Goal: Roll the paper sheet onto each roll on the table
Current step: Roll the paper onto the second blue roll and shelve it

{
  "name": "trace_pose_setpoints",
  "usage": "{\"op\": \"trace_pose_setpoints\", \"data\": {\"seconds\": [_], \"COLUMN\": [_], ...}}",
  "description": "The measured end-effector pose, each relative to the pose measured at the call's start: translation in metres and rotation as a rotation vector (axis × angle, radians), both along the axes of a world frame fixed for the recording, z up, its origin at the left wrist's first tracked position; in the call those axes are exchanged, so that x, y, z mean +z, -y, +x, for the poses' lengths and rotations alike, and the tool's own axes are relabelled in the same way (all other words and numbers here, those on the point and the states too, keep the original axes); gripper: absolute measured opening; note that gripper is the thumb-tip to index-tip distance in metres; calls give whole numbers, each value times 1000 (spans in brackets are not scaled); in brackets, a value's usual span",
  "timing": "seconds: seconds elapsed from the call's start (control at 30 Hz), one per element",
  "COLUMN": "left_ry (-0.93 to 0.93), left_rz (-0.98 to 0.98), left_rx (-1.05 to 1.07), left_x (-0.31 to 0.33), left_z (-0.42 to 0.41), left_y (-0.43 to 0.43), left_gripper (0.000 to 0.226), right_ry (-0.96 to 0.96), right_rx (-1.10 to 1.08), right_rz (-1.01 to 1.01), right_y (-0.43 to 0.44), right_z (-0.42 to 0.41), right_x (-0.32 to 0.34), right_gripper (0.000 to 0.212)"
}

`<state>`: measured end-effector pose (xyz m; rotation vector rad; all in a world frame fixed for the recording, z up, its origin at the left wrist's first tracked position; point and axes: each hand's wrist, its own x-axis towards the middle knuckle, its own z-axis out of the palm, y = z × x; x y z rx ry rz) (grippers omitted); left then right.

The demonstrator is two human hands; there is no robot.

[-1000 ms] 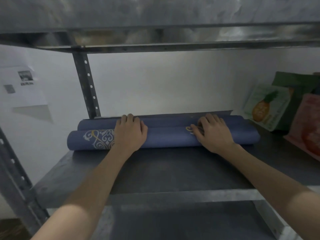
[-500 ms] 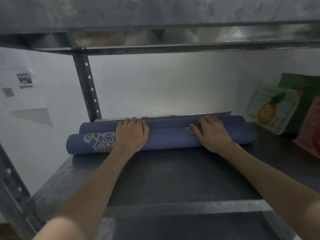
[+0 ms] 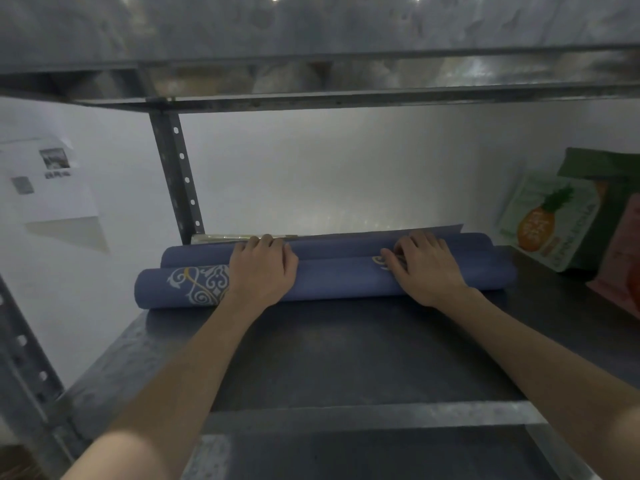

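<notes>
Two blue paper rolls lie side by side across the back of a dark metal shelf [image 3: 346, 351]. The front roll [image 3: 339, 277] carries a white and gold ornament near its left end. The back roll [image 3: 346, 245] lies against it, with a loose sheet edge [image 3: 446, 227] sticking up behind it on the right. My left hand [image 3: 263, 268] lies palm down over the front roll, its fingers reaching onto the back roll. My right hand [image 3: 426, 268] presses the front roll further right, fingers curled into the groove between the rolls.
An upper shelf [image 3: 346, 95] hangs low overhead. A perforated steel post [image 3: 176, 181] stands at the back left. A pineapple-printed package [image 3: 547, 220] and a red package [image 3: 623, 265] lean at the right. A printed paper [image 3: 45, 181] hangs on the white wall.
Both hands and the rolls have shifted slightly toward the wall. A pale strip at the shelf's rear edge now shows behind the left hand. The view has tilted a little.
</notes>
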<state>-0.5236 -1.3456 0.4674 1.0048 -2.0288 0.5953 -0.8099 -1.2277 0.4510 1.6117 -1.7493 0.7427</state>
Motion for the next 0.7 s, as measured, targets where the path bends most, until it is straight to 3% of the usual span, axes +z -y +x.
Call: {"op": "trace_pose_setpoints", "data": {"seconds": [0.23, 0.7], "left_ry": [-58, -26], "left_rz": [-73, -10], "left_rx": [-18, -28], "left_x": [-1, 6], "left_z": [4, 12], "left_y": [-6, -20], "left_gripper": [39, 40], "right_ry": [-40, -64], "right_rx": [-26, -24], "right_rz": [-82, -186], "right_y": [-3, -4], "right_z": [7, 21], "right_x": [1, 11], "right_gripper": [49, 46]}}
